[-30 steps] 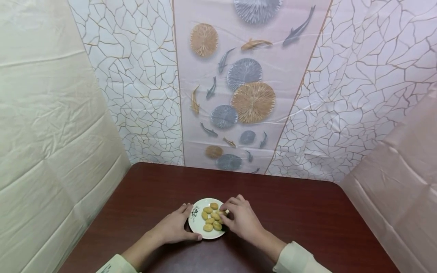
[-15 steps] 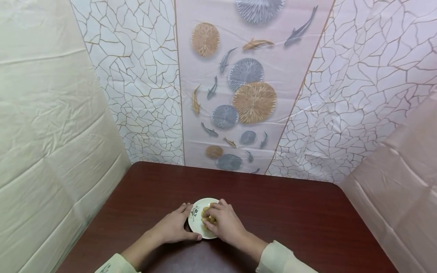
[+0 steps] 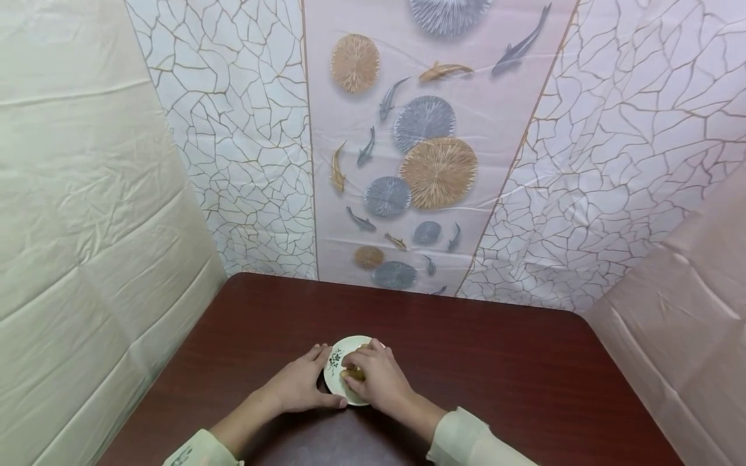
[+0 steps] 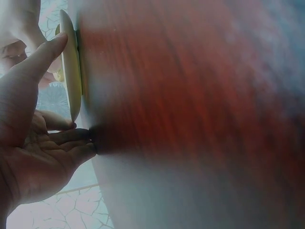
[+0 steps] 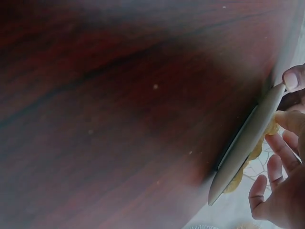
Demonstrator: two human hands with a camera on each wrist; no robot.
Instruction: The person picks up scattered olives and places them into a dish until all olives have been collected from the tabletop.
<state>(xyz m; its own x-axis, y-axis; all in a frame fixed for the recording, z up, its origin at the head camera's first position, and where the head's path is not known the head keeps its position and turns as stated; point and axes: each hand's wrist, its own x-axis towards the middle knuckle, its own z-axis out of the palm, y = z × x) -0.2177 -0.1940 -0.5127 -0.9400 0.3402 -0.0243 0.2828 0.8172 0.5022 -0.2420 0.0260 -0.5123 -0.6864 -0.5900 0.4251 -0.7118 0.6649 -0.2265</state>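
Observation:
A small white plate [image 3: 333, 377] with a dark floral print lies on the table in front of me. My left hand [image 3: 297, 385] holds its left rim, thumb at the near side and fingers at the far side. In the left wrist view the thumb [image 4: 59, 42] lies on the rim. My right hand [image 3: 381, 378] is over the plate's right part, its thumb and fingers pinching a yellow-brown oval piece [image 3: 353, 374]. Other such oval pieces [image 5: 234, 183] show along the plate in the right wrist view. My right hand covers most of them in the head view.
The dark red-brown wooden table [image 3: 495, 362] spreads around the plate. A patterned cloth [image 3: 256, 162] with fish and round motifs hangs behind it. Pale cloth walls [image 3: 99, 259] stand on both sides.
My right hand has moved left from the plate's right edge to over its middle, covering the pieces seen earlier. The left hand keeps its hold on the rim.

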